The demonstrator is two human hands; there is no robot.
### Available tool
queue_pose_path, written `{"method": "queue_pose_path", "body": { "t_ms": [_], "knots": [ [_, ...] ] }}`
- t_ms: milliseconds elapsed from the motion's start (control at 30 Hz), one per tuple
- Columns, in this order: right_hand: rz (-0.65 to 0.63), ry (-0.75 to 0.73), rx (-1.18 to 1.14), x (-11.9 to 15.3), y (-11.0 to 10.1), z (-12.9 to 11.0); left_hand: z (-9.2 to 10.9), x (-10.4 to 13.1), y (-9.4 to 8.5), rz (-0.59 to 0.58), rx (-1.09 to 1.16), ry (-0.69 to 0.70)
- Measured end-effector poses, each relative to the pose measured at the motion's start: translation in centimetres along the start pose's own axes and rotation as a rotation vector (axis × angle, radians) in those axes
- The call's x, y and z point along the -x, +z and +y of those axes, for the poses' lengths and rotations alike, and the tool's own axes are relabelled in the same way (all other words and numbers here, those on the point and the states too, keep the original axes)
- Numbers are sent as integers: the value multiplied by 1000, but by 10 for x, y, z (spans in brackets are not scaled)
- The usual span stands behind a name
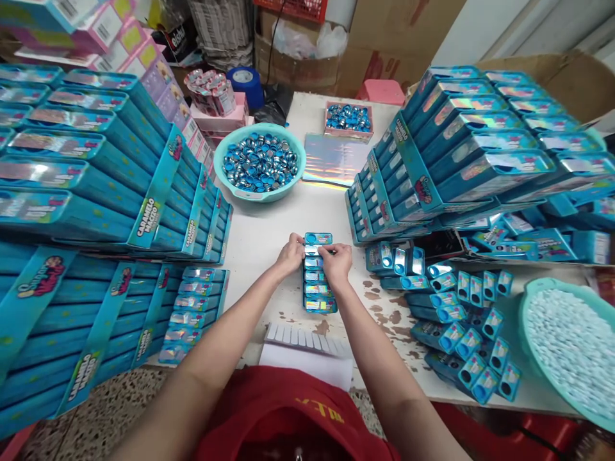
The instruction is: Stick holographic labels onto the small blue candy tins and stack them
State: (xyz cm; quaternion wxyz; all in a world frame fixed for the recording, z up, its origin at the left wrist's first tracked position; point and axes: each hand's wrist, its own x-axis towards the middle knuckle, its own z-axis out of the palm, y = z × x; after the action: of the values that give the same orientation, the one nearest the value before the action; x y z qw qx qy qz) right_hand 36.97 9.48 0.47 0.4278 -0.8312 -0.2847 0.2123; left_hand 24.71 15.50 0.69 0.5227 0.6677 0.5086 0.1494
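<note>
A row of small blue boxes (317, 276) lies on the white table in front of me, with shiny panels on their upward ends. Across the second box from the far end is a pale, shiny strip that looks like a sticker (314, 250). My left hand (290, 256) is at the row's left edge, its fingers pressed together by that box; what they pinch is hidden. From the other side, my right hand (338, 261) pinches at the right end of the sticker with thumb and finger. Closer to my body lies a white sheet of stickers (302, 338), its far edge curled up.
Tall stacks of blue boxes flank me on the left (144, 173) and right (413, 173). A turquoise basin (228, 186) of round metal caps stands beyond my hands, near a holographic sheet (331, 157). Loose boxes (451, 310) and a basin of pale pieces (571, 339) are at right.
</note>
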Motion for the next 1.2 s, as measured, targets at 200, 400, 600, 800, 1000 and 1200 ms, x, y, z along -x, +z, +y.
{"method": "queue_pose_path", "body": {
  "t_ms": [200, 400, 600, 800, 1000, 1200],
  "knots": [
    [-51, 149, -85, -9, 1, 10, -19, 14, 17, 92, -89, -342],
    [-162, 73, -161, -6, 3, 23, -10, 25, 32, 232, 226, -170],
    [-274, 196, -269, -7, -6, 14, 2, 30, 38, 89, 420, -90],
    [-181, 183, -139, 52, -83, 65, -48, 103, -11, 95, -35, -291],
    [-500, 379, 21, 150, -125, 130, -98, 178, -2, -130, -43, -491],
    [-284, 553, -255, 174, -125, 123, -87, 196, -1, -125, 435, -593]
  ]
}}
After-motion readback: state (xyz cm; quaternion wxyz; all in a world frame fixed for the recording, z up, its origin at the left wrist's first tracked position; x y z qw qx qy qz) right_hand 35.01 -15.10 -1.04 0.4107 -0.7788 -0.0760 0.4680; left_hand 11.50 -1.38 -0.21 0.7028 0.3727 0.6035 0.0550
